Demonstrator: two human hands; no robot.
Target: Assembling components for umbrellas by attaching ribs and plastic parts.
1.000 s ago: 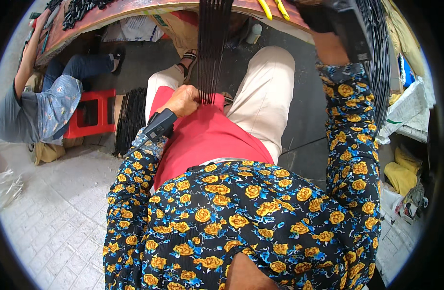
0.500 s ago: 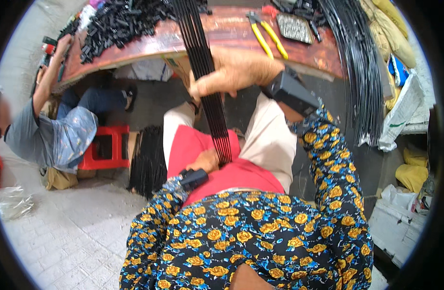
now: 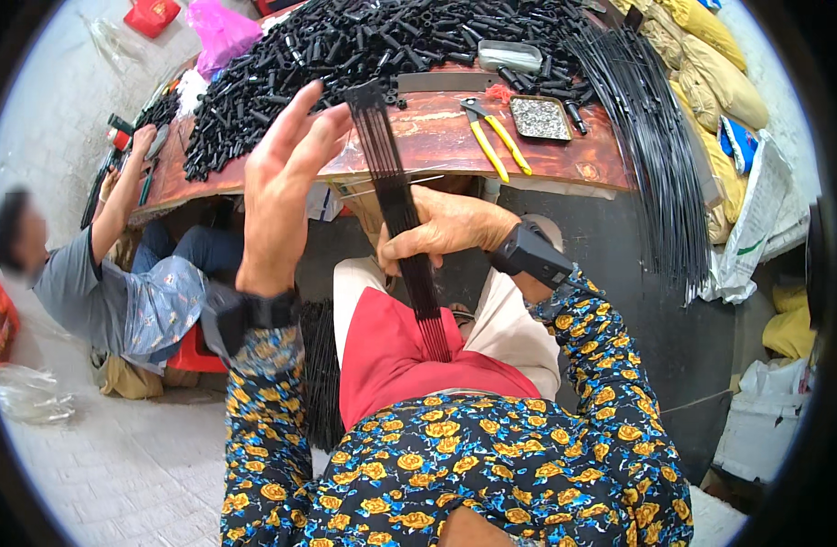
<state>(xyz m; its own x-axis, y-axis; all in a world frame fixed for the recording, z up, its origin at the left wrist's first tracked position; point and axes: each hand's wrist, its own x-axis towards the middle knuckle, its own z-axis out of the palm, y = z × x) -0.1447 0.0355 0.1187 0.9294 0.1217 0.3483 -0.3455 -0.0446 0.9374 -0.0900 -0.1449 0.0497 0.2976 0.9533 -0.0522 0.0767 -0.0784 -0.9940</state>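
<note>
- One bundle of thin black rods (image 3: 402, 219) stands nearly upright over my lap; the rods sit too close together for me to count.
- One grip, my right hand (image 3: 441, 232), is closed around the bundle's middle.
- My left hand (image 3: 286, 187) is open, fingers spread, just left of the bundle's top, not touching it.
- One pair of yellow-handled pliers (image 3: 493, 137) lies on the worktop (image 3: 436, 141), beside one small tray (image 3: 539, 117).
- Countless short black tubes (image 3: 345, 50) are heaped behind.
</note>
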